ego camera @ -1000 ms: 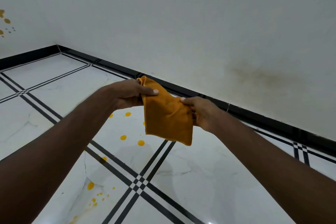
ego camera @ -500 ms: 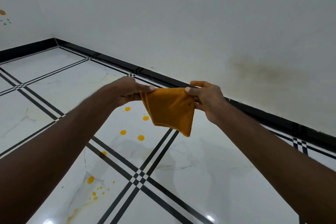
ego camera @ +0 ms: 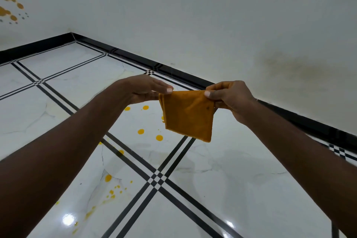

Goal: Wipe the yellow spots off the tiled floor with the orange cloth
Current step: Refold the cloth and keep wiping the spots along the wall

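Note:
I hold a folded orange cloth (ego camera: 188,116) in the air between both hands, well above the floor. My left hand (ego camera: 146,90) pinches its upper left corner with thumb and flat fingers. My right hand (ego camera: 228,96) pinches the upper right corner. The cloth hangs down to a point. Below it, several yellow spots (ego camera: 140,131) dot the white tiled floor (ego camera: 222,179); more small yellow spots (ego camera: 108,177) and smears lie lower left, partly behind my left forearm.
Black double lines cross the glossy tiles at a checkered joint (ego camera: 157,178). A black skirting (ego camera: 193,79) runs along the white wall. Orange-yellow stains (ego camera: 11,6) mark the left wall and a faint brownish smudge (ego camera: 293,69) the right wall.
The cloth went from hanging upright to stretched level between my hands. My hands rose slightly and moved apart, and the view shifted a little.

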`<state>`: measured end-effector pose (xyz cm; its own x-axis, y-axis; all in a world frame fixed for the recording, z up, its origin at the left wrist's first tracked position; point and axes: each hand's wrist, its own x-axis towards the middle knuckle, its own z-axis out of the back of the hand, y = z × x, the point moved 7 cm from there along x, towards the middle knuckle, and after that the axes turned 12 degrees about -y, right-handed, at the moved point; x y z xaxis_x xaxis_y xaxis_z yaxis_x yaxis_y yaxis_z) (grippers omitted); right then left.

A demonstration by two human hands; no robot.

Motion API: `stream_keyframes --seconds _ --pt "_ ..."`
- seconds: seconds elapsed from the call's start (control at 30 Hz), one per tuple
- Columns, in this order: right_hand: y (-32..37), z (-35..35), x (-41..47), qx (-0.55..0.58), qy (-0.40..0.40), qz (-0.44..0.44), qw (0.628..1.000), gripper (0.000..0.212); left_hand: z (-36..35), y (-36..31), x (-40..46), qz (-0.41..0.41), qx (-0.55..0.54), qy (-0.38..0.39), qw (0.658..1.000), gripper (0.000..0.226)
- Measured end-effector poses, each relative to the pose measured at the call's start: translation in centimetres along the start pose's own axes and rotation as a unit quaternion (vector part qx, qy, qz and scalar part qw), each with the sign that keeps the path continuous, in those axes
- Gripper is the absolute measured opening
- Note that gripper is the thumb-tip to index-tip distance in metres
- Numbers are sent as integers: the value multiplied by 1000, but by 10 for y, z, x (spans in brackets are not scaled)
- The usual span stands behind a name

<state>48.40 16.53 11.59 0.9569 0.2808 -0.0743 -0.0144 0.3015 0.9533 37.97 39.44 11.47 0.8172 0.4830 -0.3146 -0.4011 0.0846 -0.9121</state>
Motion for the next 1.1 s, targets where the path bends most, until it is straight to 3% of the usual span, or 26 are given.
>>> stream_keyframes --seconds 0.1,0.23,0.5,0.6,0.8,1.0,1.1 --pt "4 -3 0 -60 -5 74 995 25 5 3 -3 -46 63 -6 997 35" --pt "7 -23 -10 -216 -52 202 954 17 18 27 -1 -68 111 -75 989 29" --pt "-6 -85 -24 -208 79 210 952 13 75 67 -46 -87 206 -147 963 19" --pt "-12 -127 -35 -193 164 217 943 9 106 93 -66 -57 180 -151 970 19" --pt "-17 -220 -57 -208 230 245 919 7 164 167 -84 34 179 -144 973 17" --pt "-34 -310 -77 -199 211 254 923 11 233 209 -93 48 197 -227 952 17" --pt "-76 -324 -111 -226 182 261 921 11 226 261 -114 9 306 -273 912 22"
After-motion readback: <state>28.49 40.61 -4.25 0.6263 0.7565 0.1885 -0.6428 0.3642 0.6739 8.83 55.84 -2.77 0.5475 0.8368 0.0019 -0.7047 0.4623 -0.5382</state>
